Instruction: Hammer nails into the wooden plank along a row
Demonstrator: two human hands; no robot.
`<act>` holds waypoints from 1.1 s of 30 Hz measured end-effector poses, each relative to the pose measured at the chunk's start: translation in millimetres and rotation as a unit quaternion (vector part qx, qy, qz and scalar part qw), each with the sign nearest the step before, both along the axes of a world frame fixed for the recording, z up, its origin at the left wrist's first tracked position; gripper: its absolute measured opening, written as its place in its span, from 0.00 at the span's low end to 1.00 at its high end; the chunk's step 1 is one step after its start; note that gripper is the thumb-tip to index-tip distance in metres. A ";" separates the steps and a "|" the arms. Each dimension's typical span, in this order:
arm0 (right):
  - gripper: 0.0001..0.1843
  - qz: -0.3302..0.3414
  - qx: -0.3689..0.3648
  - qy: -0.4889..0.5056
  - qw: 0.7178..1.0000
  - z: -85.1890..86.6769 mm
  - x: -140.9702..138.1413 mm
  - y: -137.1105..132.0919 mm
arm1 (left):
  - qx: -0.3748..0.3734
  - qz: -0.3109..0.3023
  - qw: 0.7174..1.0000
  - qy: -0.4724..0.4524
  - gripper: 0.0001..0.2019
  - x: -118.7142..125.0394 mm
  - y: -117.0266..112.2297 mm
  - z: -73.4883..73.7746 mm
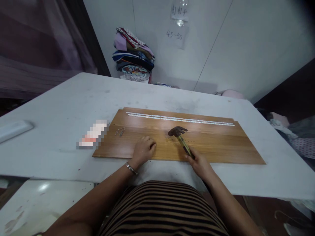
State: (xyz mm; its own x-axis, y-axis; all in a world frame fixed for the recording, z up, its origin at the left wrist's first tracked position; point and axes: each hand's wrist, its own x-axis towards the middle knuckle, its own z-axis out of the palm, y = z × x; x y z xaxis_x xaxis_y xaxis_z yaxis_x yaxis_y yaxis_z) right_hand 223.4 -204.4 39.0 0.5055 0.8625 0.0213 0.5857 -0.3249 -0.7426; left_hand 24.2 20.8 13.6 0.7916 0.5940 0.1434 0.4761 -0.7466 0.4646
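Note:
A claw hammer (177, 131) is gripped by its yellow and black handle in my right hand (199, 161), its dark metal head over the middle of a wooden board (221, 144). My left hand (142, 150) rests on the board's near edge, to the left of the hammer. Its fingers are curled closed, and whatever they may hold is hidden. Several loose nails (120, 132) lie towards the board's left end. Small dark marks (190, 141) run in a row near the hammer head. Two pale strips with markings (179, 119) stretch along the far side of the board.
The board lies on a white table (56, 131). Left of it is a blurred-out item (94, 133), with a white object (16, 129) farther left. Folded fabrics (134, 55) are stacked by the wall behind. A light stool-like surface (49, 203) stands below the near edge.

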 end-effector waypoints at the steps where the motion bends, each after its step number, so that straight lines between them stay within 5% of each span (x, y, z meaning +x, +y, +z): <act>1: 0.27 0.002 0.001 0.000 1.000 -0.1 -0.2 0.1 | -0.001 -0.001 1.000 -0.001 0.08 0.0 0.1 -0.1; 33: 0.26 0.008 0.010 0.004 1.000 -4.3 -3.4 0.6 | 0.002 -0.002 1.000 -0.005 0.09 -0.9 0.5 -0.5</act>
